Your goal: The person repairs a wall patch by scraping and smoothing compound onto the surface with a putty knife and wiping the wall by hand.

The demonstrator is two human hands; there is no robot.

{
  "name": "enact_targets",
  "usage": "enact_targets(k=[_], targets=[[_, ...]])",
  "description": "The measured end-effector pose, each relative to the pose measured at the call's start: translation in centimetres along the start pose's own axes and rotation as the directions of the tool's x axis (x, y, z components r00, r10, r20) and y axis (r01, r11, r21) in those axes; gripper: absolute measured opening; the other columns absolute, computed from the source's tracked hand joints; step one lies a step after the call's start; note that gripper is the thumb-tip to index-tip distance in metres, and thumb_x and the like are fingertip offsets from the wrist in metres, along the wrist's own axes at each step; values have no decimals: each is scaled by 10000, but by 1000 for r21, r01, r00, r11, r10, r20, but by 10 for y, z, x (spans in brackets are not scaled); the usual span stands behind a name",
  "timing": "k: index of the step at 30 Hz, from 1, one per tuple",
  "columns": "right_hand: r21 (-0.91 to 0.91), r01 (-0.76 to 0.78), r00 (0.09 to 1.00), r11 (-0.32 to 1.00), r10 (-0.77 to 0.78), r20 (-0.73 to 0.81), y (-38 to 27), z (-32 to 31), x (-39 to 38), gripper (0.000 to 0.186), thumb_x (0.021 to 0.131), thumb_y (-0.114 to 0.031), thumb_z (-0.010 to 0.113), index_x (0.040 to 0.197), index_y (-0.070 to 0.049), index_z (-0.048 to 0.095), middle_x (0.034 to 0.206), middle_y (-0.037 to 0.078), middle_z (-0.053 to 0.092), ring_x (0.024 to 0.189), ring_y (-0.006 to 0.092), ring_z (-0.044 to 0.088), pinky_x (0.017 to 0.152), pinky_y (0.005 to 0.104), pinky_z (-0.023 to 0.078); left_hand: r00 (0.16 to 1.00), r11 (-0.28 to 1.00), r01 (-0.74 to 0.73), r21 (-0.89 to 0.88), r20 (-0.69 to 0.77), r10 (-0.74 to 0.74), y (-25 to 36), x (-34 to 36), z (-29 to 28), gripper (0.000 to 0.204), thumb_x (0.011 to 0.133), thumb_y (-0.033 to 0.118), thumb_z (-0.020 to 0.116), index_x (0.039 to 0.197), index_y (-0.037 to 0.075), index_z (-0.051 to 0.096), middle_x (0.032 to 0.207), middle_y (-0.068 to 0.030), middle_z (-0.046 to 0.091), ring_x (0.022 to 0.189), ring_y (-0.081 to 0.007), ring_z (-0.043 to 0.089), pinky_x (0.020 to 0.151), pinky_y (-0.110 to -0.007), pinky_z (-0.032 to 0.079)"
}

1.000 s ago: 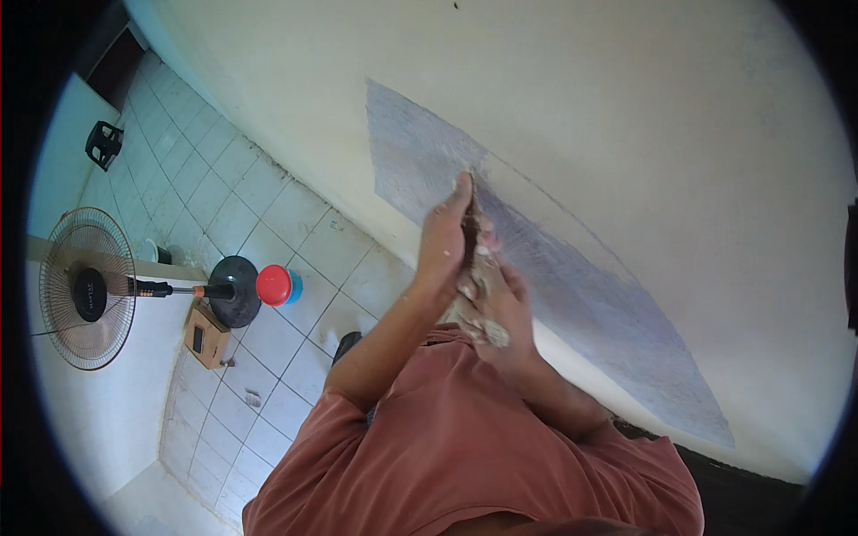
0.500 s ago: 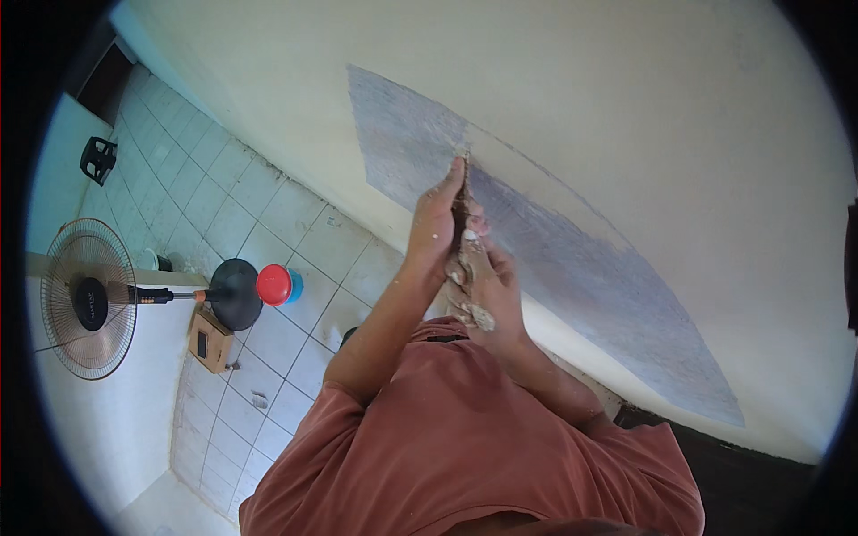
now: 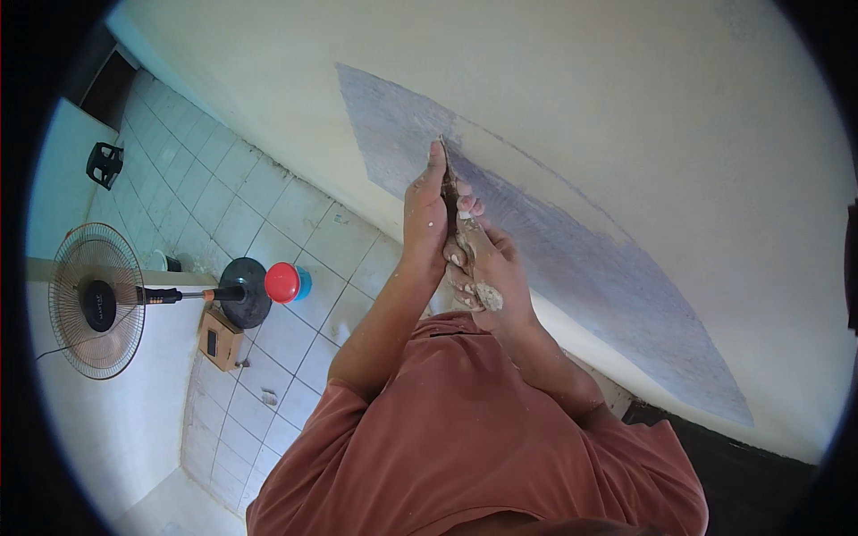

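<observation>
Both hands are closed around a thin, dark, flat tool (image 3: 450, 201), seen almost edge-on and smeared with pale paste, in front of the grey patch on the wall. My left hand (image 3: 423, 210) grips it with the thumb pointing up along it. My right hand (image 3: 490, 268) is lower and to the right, fingers curled at the tool, with clumps of paste on them. The tool's exact shape is hidden by my hands. The long grey patch (image 3: 608, 277) lies on the cream wall (image 3: 643, 107), with a thin line along its upper part.
On the tiled floor (image 3: 335, 259) to the left stand a standing fan (image 3: 96, 304), a red-lidded blue tub (image 3: 284, 283), a brown box (image 3: 220, 344) and, farther back, a black stool (image 3: 105, 165). A low white wall (image 3: 143, 402) runs along the left. A dark area (image 3: 715, 464) lies lower right.
The view has shifted a little, moving the wall patch left and up in the picture. My joined hands and the tool have risen slightly in the picture, still gripped together.
</observation>
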State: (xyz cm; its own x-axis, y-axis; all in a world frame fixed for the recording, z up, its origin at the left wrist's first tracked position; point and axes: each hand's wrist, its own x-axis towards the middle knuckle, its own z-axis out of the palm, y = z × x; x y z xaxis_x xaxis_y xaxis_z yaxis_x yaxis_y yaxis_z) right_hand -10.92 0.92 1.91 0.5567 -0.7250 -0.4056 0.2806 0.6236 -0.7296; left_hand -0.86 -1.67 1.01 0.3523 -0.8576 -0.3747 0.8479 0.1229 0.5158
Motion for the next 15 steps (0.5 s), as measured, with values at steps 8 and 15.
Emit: enact_targets(k=[8,15], targets=[[36,-58,996,998,60,-64,5,15,7,177,901,-223,443,785,-89,445,593,-4,429,351,50,356,272,175,271,999,997,10,83,39,-14,6,5,-14,373,857,411,498,694,82,428,540,-11,402,426,-116,392,429,-233,357],[66,-26,999,997,28,-27,4,25,13,184,900,-232,444,802,-78,468,582,5,443,340,51,359,262,175,267,996,968,84,237,-40,-77,12,-2,-10,398,853,445,484,718,76,418,530,-11,392,429,-117,410,431,-233,380]])
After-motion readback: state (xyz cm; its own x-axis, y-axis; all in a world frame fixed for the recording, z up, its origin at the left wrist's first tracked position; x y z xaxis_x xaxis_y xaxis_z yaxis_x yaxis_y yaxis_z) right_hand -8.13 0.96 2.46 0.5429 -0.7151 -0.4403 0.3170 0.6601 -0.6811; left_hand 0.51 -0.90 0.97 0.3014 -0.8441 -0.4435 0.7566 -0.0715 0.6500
